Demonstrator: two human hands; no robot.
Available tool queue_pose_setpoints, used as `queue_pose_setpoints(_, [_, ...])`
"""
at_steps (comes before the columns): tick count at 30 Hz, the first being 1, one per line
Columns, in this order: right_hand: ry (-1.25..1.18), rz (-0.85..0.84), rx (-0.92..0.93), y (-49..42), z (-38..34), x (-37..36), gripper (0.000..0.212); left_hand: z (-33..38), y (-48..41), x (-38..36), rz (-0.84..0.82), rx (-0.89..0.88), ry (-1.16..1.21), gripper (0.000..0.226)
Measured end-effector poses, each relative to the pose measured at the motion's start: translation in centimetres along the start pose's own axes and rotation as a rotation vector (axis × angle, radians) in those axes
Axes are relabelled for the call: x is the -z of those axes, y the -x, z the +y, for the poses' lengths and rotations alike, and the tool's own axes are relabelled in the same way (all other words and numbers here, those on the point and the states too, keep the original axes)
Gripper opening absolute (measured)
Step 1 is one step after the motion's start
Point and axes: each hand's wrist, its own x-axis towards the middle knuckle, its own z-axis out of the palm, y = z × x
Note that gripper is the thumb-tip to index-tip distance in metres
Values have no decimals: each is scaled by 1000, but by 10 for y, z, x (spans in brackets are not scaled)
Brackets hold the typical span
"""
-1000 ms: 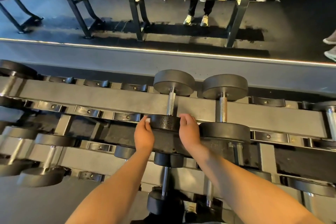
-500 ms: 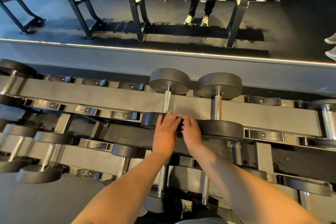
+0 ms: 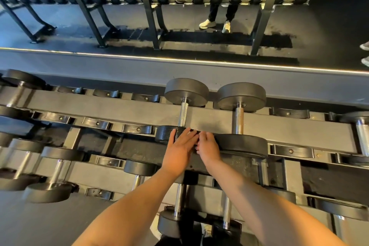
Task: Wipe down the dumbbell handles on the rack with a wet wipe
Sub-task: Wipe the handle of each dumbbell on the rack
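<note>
On the rack (image 3: pixel 99 108), the left hand (image 3: pixel 179 150) lies flat, fingers straight, on the dumbbell (image 3: pixel 183 115)'s near head; the right hand (image 3: pixel 208 147) touches beside it, fingers curled, grip indeterminate.

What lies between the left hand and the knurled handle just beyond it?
In the head view, only the dumbbell's near black head: the left hand rests on it, and the knurled handle rises just past the fingertips.
</note>
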Motion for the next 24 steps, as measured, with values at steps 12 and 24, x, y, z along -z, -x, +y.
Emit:
queue_pose_setpoints(12, [109,34,-35,28,-4,-34,31,-41,11,25,224,691,584,29])
queue_pose_setpoints(24, [125,49,-163,82,55,-94,19,-44,94,9,-243,909,1021,24])
